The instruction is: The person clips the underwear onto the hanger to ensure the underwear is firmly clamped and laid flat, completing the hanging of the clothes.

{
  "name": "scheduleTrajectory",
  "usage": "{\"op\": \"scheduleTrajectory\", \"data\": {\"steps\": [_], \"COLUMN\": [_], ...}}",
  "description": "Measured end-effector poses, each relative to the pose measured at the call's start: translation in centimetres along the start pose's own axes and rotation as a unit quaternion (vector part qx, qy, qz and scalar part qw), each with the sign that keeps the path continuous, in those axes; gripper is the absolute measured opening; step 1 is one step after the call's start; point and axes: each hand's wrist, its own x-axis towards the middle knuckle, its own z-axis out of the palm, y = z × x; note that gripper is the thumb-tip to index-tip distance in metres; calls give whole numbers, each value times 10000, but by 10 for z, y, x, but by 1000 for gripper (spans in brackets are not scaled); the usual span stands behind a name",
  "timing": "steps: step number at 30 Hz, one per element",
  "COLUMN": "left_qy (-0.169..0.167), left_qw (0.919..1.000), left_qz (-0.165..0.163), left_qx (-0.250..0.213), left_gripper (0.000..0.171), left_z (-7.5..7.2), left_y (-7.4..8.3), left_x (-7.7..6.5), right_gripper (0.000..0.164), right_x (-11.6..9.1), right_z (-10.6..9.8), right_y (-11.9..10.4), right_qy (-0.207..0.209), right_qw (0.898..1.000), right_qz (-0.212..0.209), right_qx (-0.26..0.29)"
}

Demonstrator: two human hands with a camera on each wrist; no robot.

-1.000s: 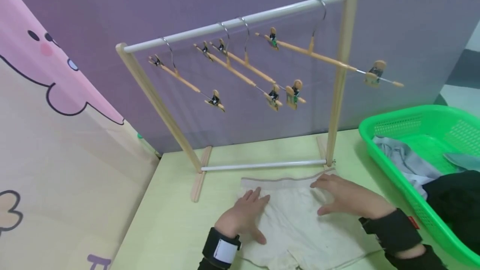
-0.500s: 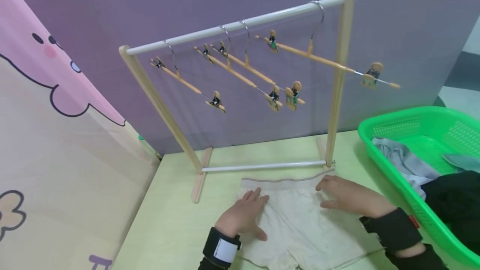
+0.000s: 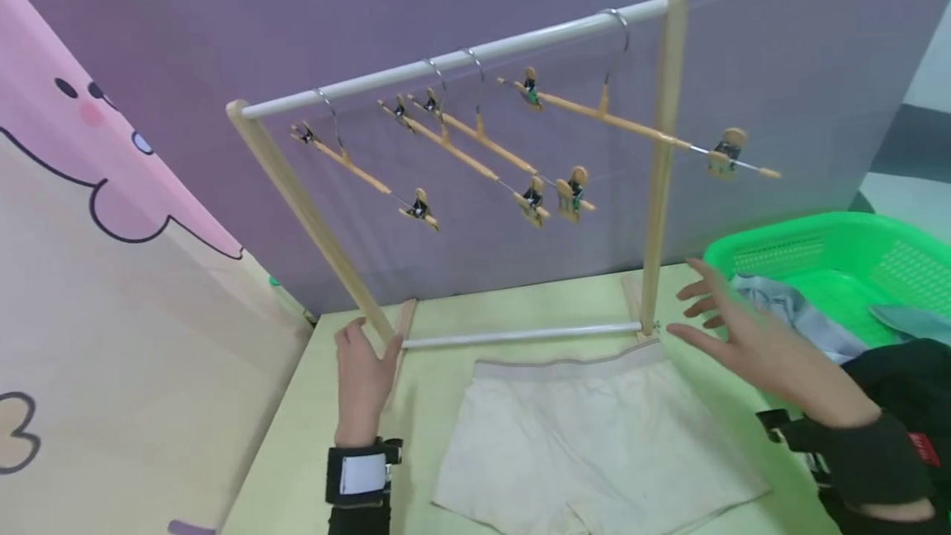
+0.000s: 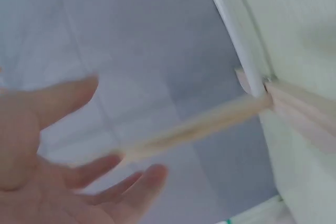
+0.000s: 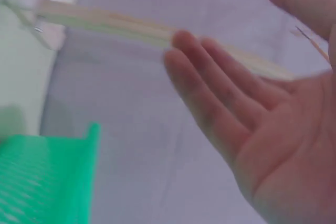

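Note:
A pair of pale shorts [image 3: 594, 428] lies flat on the light green table, its grey waistband toward the rack. My left hand [image 3: 364, 378] is raised near the foot of the rack's left post [image 3: 315, 225], thumb and fingers spread. In the left wrist view this hand [image 4: 68, 166] holds nothing, and a gap shows between it and the post. My right hand [image 3: 765, 345] hovers between the rack's right post [image 3: 660, 163] and the green basket, fingers extended. The right wrist view shows that hand [image 5: 262, 114] with nothing in its palm.
Several clip hangers hang from the rack's white top rail [image 3: 461, 56]; the rightmost hanger [image 3: 631, 124] reaches past the right post. A white lower bar [image 3: 520, 335] joins the feet. The green basket [image 3: 787, 225] at the right holds grey cloth [image 3: 798, 316] and dark cloth [image 3: 899, 386].
Both hands have lifted off the shorts. The left moved left and forward to the left post; the right moved right and up beside the basket. The shorts remain in place.

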Motion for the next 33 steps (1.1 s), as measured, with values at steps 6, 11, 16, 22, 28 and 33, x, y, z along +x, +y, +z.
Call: {"op": "scheduleTrajectory", "data": {"steps": [6, 11, 16, 22, 28, 33], "left_qy": [617, 590, 584, 711, 566, 494], "left_qw": [9947, 9840, 9843, 9923, 9933, 9937], "left_qz": [-89, 17, 100, 292, 149, 123], "left_qx": [-813, -1679, -1666, -975, -1000, -1002], "left_gripper": [77, 68, 59, 32, 28, 28], "left_z": [2, 19, 29, 36, 36, 36], "left_y": [-29, -46, -53, -59, -58, -58], "left_x": [29, 51, 61, 66, 65, 66], "right_gripper": [74, 71, 73, 76, 71, 43], "right_x": [-4, 3, 11, 30, 46, 54], "right_z": [-36, -61, -82, -85, -82, -79], "right_y": [-12, -34, -54, -73, -83, -86], "right_qy": [1217, 2582, 2859, 2766, 3061, 3419], "right_qw": [9903, 9594, 9533, 9552, 9463, 9333], "right_qz": [33, -424, -61, -94, -391, -810], "right_qx": [675, 1057, 975, 1053, 968, 746]}}
